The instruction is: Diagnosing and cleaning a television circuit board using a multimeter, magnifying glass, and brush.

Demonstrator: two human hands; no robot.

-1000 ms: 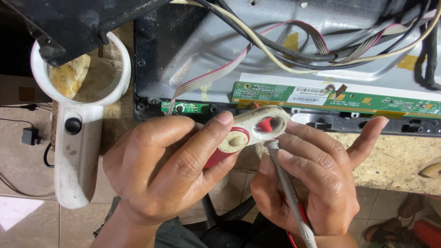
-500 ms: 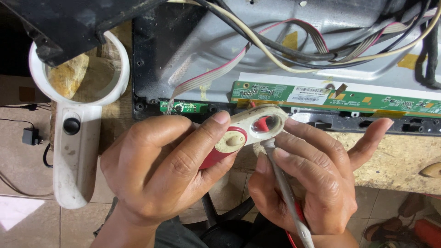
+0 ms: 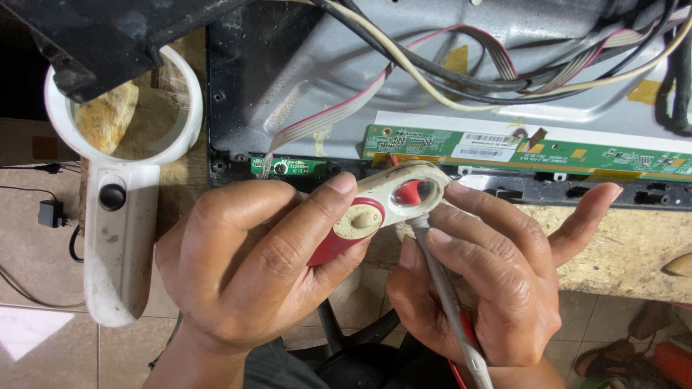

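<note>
The left hand (image 3: 252,281) grips a small magnifier (image 3: 389,209) tightly; the right hand (image 3: 490,288) pinches a probe (image 3: 443,295) under its lens, near the green circuit board (image 3: 533,155), work still underway.

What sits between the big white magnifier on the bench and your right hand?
Head view: the left hand, gripping a small red-and-white magnifier, lies between the big magnifier and right hand.

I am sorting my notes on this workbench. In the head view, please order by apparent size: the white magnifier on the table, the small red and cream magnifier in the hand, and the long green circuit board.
1. Long green circuit board, though it runs out of view on the right.
2. White magnifier.
3. Small red and cream magnifier, partly covered by the left hand and nearer the camera, so it looks bigger than it is.
</note>
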